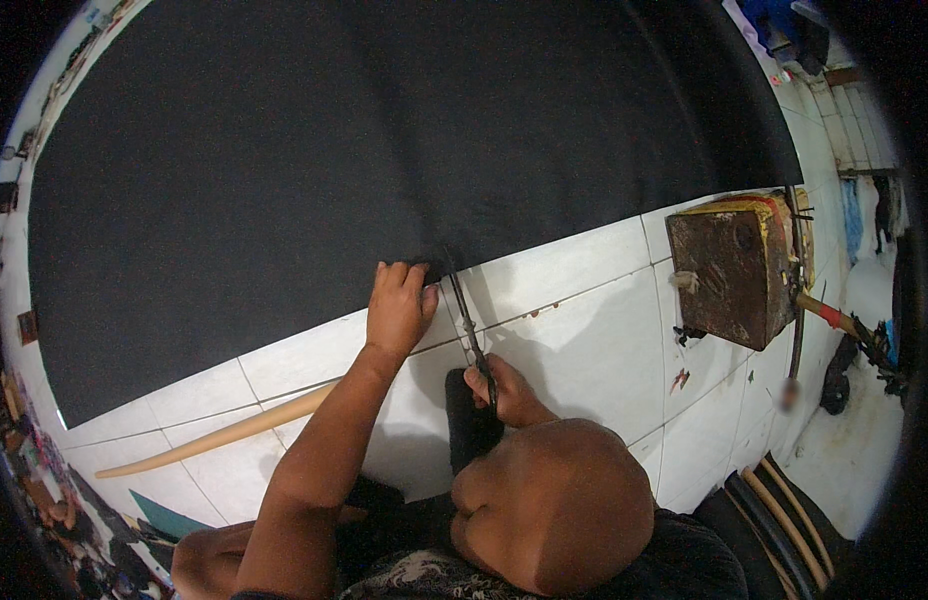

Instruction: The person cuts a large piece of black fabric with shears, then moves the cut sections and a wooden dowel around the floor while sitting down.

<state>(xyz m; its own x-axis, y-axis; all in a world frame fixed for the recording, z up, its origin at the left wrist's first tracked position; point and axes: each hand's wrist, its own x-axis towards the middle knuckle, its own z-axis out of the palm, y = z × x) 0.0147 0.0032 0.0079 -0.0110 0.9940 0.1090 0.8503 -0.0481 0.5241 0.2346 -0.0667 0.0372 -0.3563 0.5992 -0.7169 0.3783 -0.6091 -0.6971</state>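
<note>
A large black sheet of cloth (pixel 284 170) lies spread over the white tiled floor (pixel 574 320), its near edge in front of me. My left hand (pixel 399 308) is closed on that edge, fingers curled over the cloth and thumb beside them. Just right of it, long dark scissors (pixel 470 328) point away from me, their tips at the cloth's edge. My right hand (pixel 514 392) grips the scissors by the handles. Where the blade tips meet the black cloth, I cannot make out how far apart they are.
A worn brown box (pixel 729 275) stands at the right beside the cloth, with a stick (pixel 822 310) next to it. A tan wooden strip (pixel 209 437) lies under my left forearm. Several rods (pixel 779 525) lie at the lower right. Mixed clutter (pixel 44 470) lines the left side.
</note>
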